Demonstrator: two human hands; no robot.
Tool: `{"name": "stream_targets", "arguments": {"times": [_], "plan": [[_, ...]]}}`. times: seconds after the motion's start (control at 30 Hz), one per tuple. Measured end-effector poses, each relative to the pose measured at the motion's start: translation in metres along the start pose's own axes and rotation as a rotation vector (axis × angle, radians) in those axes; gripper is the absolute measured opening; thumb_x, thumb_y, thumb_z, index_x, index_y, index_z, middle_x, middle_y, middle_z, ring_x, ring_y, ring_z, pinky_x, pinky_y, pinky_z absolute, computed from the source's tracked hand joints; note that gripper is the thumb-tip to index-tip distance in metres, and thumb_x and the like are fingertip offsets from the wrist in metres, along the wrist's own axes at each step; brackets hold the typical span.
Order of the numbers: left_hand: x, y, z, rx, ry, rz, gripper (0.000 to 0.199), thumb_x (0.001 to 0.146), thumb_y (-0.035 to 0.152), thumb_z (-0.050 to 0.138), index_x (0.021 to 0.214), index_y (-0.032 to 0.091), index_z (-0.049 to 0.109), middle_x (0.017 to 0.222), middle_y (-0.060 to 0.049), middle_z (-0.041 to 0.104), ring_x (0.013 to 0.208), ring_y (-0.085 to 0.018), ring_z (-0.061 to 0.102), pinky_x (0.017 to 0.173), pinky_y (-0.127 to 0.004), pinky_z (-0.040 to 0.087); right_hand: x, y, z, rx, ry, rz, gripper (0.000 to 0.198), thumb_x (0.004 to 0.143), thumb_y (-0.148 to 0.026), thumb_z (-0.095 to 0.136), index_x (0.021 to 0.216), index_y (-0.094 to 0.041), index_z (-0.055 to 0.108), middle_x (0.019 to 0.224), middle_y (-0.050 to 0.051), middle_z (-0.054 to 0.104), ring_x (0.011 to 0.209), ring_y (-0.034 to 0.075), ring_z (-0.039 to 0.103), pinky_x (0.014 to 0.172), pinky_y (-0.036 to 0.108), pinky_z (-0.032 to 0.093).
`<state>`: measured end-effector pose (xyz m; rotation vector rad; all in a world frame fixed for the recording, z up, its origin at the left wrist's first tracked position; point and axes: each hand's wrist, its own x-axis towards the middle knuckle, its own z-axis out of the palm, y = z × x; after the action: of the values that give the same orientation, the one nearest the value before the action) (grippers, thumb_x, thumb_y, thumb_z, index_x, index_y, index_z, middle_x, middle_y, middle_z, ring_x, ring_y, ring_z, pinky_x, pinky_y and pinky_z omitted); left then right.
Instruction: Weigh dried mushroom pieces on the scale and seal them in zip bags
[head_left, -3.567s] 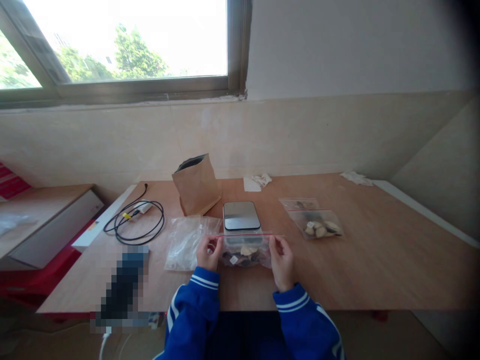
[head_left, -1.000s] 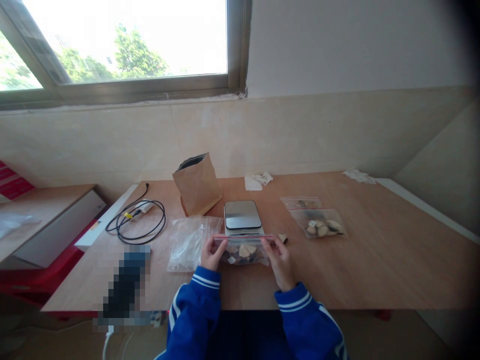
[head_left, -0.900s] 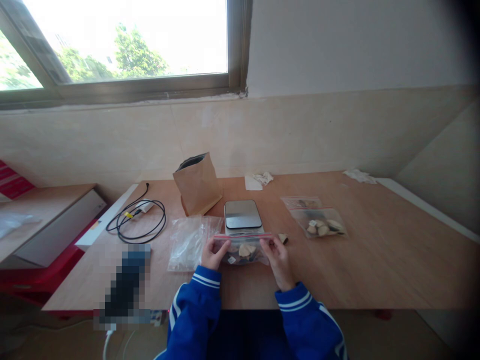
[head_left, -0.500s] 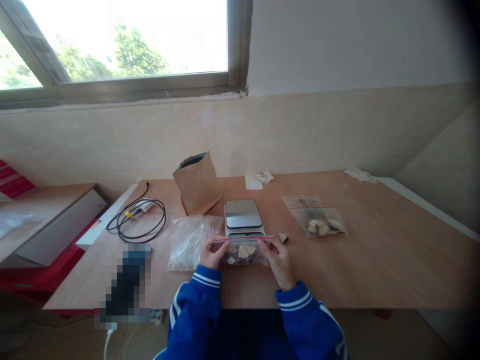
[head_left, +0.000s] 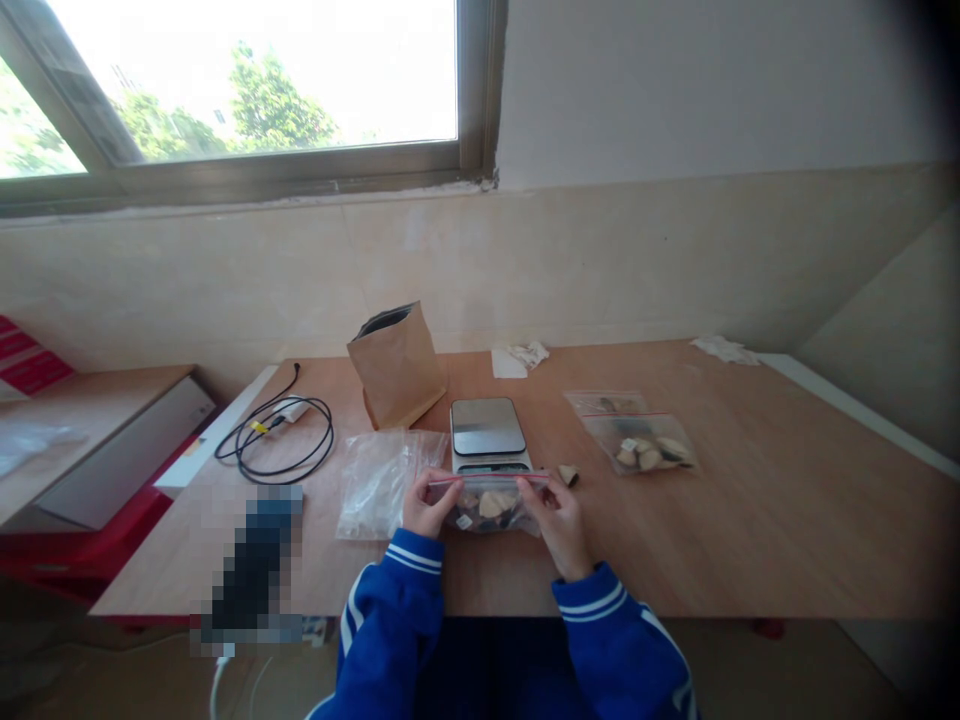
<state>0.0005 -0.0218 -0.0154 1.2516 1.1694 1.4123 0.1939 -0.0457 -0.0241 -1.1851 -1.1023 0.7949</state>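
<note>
A clear zip bag (head_left: 491, 510) with a red strip along its top holds several pale, dark-edged pieces and a small white packet. My left hand (head_left: 427, 505) pinches the left end of the strip between thumb and fingers. At the right end, my right hand (head_left: 556, 515) grips the same strip. The bag is just in front of a kitchen scale (head_left: 487, 428), whose steel plate bears nothing and whose display is partly hidden. One loose pale piece (head_left: 569, 474) lies beyond my right hand. Flat clear plastic bags (head_left: 379, 485) lie left of my left hand.
An open brown paper pouch (head_left: 397, 370) stands behind the scale. Filled zip bags (head_left: 645, 445) lie to the right. A coiled black cable (head_left: 330, 440) and a blurred-out dark object (head_left: 255, 565) are at left. Crumpled white tissue (head_left: 529, 354) lies by the wall.
Both hands keep hold of the bag's strip in nearly the same place. The whole view has shifted very slightly; nothing else visibly moves.
</note>
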Motion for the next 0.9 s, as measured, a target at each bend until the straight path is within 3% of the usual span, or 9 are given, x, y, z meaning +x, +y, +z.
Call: {"name": "stream_targets", "arguments": {"times": [0.2,0.37,0.67,0.9], "plan": [[-0.0003,0.0014,-0.0011,-0.002,-0.073,-0.003,0.031,0.066,0.044,0.077,0.074,0.016,0.069,0.069,-0.003,0.067,0.064,-0.015,0.061,0.062,-0.026,0.049,-0.0013,-0.0011,-0.0006,0.093,-0.039,0.101,0.035,0.076,-0.051,0.067,0.088,-0.019,0.070,0.082,0.004,0.069,0.084,0.022,0.063,0.081,0.036,0.050],[-0.0020,0.0010,0.0000,0.055,-0.118,-0.015,0.031,0.067,0.044,0.077,0.080,0.016,0.073,0.076,-0.006,0.069,0.069,-0.018,0.063,0.067,-0.029,0.050,-0.0018,-0.0011,0.0001,0.123,-0.090,0.106,0.039,0.075,-0.052,0.068,0.096,-0.019,0.069,0.094,0.007,0.071,0.091,0.024,0.065,0.087,0.040,0.050],[-0.0012,0.0013,0.0014,0.151,-0.088,0.154,0.024,0.070,0.042,0.074,0.073,0.018,0.073,0.074,-0.007,0.068,0.074,-0.020,0.063,0.073,-0.033,0.051,-0.0024,0.0010,0.0011,0.102,-0.079,0.099,0.030,0.072,-0.047,0.072,0.081,-0.018,0.068,0.079,0.003,0.067,0.080,0.022,0.064,0.079,0.036,0.051],[-0.0020,0.0043,0.0011,0.218,-0.015,0.250,0.020,0.070,0.039,0.075,0.069,0.019,0.074,0.069,-0.007,0.067,0.072,-0.020,0.062,0.074,-0.035,0.050,-0.0022,0.0002,0.0017,0.050,-0.078,-0.019,0.022,0.076,-0.041,0.070,0.074,-0.019,0.067,0.076,0.000,0.057,0.075,0.018,0.058,0.072,0.031,0.048]]}}
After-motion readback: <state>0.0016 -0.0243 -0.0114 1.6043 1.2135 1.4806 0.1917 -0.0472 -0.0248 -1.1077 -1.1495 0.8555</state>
